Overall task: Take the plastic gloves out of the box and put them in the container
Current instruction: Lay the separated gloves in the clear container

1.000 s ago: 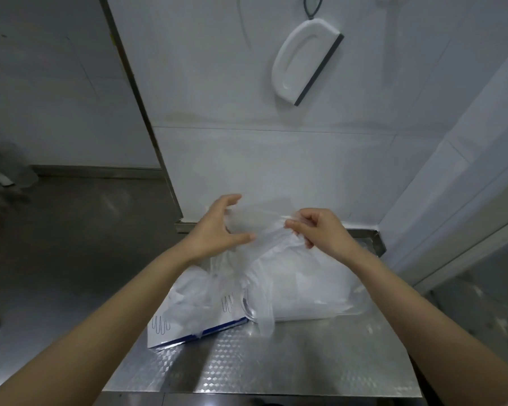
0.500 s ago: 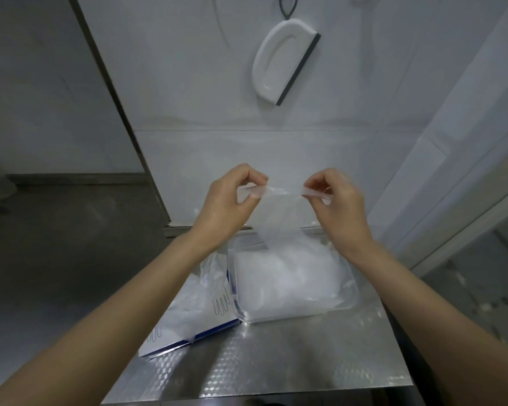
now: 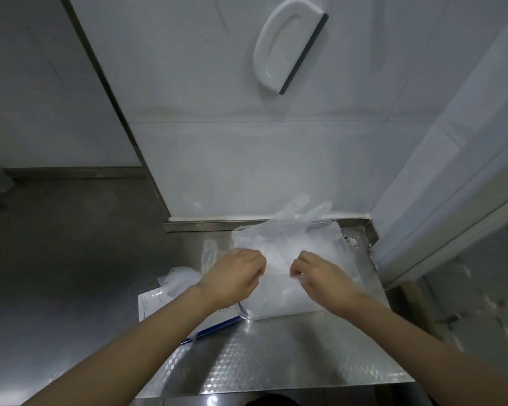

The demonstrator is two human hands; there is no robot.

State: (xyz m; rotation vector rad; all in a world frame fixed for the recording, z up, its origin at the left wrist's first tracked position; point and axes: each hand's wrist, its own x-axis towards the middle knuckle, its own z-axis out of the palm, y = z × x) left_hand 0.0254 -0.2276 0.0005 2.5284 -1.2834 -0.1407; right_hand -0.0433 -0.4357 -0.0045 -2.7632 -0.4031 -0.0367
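A clear plastic container [image 3: 279, 313] stands on the steel counter, filled with crumpled clear plastic gloves [image 3: 294, 244]. My left hand [image 3: 235, 276] and my right hand [image 3: 320, 276] are low over the container, fingers curled, each pinching the near edge of one thin glove that lies across the pile. The glove's fingers stick out past the far rim toward the wall. The white and blue glove box [image 3: 170, 309] lies flat to the left of the container, with loose gloves [image 3: 176, 278] spilling from its top. My left forearm hides part of the box.
The patterned steel counter [image 3: 276, 361] is narrow, with a raised lip at the back and a white tiled wall behind it. A white squeegee [image 3: 288, 45] hangs on the wall. A lower steel surface [image 3: 56, 259] lies left; a white frame rises at right.
Both hands have come down from chest height, where they held the glove stretched between them, to the top of the container. The glove now lies over the pile.
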